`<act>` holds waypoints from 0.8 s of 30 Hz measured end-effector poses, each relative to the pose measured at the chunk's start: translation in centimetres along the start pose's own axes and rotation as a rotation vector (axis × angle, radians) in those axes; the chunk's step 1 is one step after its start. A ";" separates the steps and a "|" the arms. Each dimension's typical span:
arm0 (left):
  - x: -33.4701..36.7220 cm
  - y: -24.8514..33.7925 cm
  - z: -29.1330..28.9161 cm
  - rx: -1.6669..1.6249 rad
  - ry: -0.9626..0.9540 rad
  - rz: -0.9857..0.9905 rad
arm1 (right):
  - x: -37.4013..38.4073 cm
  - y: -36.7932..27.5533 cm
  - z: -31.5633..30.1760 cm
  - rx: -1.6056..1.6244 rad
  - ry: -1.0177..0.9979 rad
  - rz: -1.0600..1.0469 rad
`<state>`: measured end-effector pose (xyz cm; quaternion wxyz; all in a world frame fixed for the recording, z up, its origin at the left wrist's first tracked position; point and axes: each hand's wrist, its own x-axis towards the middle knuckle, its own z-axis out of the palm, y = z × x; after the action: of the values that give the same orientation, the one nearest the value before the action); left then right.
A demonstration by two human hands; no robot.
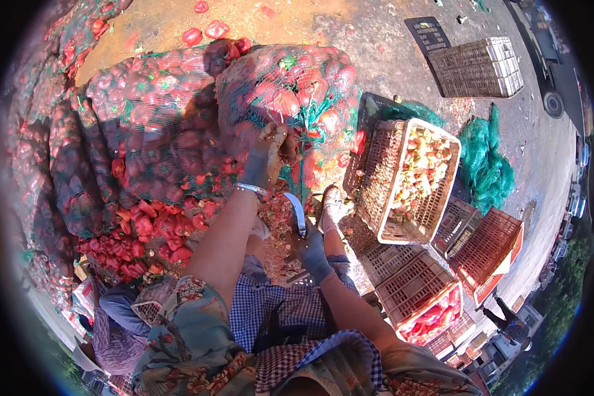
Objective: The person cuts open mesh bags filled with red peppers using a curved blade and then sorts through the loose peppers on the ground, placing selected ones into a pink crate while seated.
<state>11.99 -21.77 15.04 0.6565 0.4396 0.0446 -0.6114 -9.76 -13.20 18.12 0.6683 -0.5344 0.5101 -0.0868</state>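
Note:
A bulging green mesh bag (280,72) full of red peppers stands in front of me, its gathered mouth and teal cord (315,119) facing me. My left hand (265,156), in a grey glove, is closed at that mouth, with thin pale string (274,119) showing at the fingertips. Its grip is partly hidden by the fingers. Lower and to the right, my right hand (309,251), also gloved, is wrapped around the dark handle of a curved knife (296,211). The blade points up toward the bag without touching it.
More filled mesh bags (162,125) line the left, with loose red peppers (145,228) below them. Right of me stand a crate of pepper scraps (419,178), stacked crates (412,284) and crumpled green netting (485,158). Another crate (478,69) lies farther off. A person (115,327) sits lower left.

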 end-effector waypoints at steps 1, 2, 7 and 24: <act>0.0 -0.1 -1.2 0.007 0.029 -0.006 | -0.1 -0.6 -0.2 0.001 0.006 -0.043; -0.4 0.2 -1.0 0.039 0.044 -0.028 | 0.1 -0.8 -0.3 -0.027 0.008 -0.069; -1.9 0.3 -0.6 0.181 0.134 -0.042 | -0.2 -1.5 -0.9 -0.177 -0.008 -0.090; -25.9 -5.9 -13.1 -0.253 0.658 0.003 | -3.1 7.1 1.3 -0.096 -0.374 0.260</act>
<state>6.85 7.06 19.43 0.6570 0.5284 0.3284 -0.4258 -13.19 -7.40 14.15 0.7305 -0.5024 0.4455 0.1248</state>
